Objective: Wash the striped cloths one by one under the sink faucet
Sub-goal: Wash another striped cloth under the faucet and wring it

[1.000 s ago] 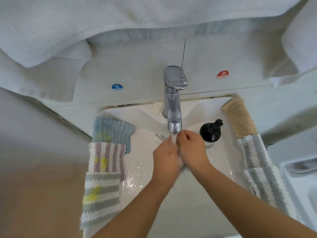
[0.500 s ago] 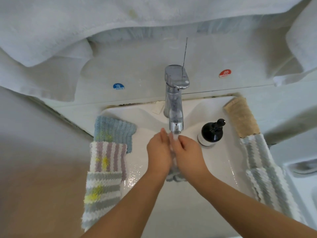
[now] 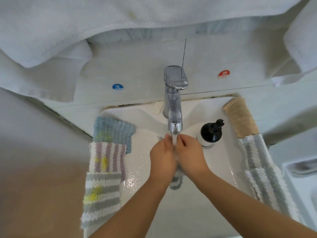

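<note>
Centrally, left hand (image 3: 163,158) and right hand (image 3: 190,155) pressed together gripping a wet grey-striped cloth (image 3: 175,182) under the running faucet (image 3: 174,100), over the sink (image 3: 214,169) basin, further striped cloths (image 3: 104,177) along its left edge, others (image 3: 262,169) along its right edge.

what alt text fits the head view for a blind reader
Two hands, left hand and right hand, hold a striped cloth under the running faucet. More cloths lie along both sides of the white sink, beside a black soap bottle.
</note>
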{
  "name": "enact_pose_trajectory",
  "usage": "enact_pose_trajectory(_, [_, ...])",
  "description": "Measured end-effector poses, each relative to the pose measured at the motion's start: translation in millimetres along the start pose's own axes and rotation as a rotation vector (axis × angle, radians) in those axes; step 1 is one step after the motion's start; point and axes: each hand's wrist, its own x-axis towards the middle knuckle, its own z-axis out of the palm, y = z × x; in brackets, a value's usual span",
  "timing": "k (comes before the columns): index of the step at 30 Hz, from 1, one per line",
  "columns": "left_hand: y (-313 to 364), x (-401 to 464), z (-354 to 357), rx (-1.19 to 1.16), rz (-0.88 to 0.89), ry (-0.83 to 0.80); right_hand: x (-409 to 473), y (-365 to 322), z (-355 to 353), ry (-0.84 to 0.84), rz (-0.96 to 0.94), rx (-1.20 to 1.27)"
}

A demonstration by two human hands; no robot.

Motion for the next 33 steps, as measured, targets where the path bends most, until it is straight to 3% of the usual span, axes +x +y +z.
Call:
enact_pose_trajectory(6, [4,-11,2,-0.048,0.024,-0.057,13,-1,-4,0.019,0.025,0.040])
enact_pose_trajectory(11, [1,9,-4,-0.080,-0.034,0.074,-14,7,3,-0.044,0.009,0.033])
enact_pose_trajectory(15, [1,-3,8,-0.016,0.007,-0.020,8,1,-5,0.061,0.057,0.033])
enact_pose_trajectory(19, [-3,14,-2,-0.045,0.012,0.098,-12,-1,0,-0.053,-0.009,0.014])
enact_pose_trajectory(24, [1,-6,6,-0.081,0.031,-0.021,15,-4,-7,0.023,0.000,-0.008])
enact_pose_trajectory(26, [1,0,4,-0.024,0.030,0.020,13,-2,-4,-0.012,0.005,-0.015])
enact_pose_trajectory(29, [-2,12,-4,-0.117,0.017,0.099,-9,-1,0,-0.101,0.023,-0.016])
enact_pose_trajectory(33, [-1,-3,6,-0.116,-0.025,-0.039,10,-3,-6,0.001,0.026,-0.021])
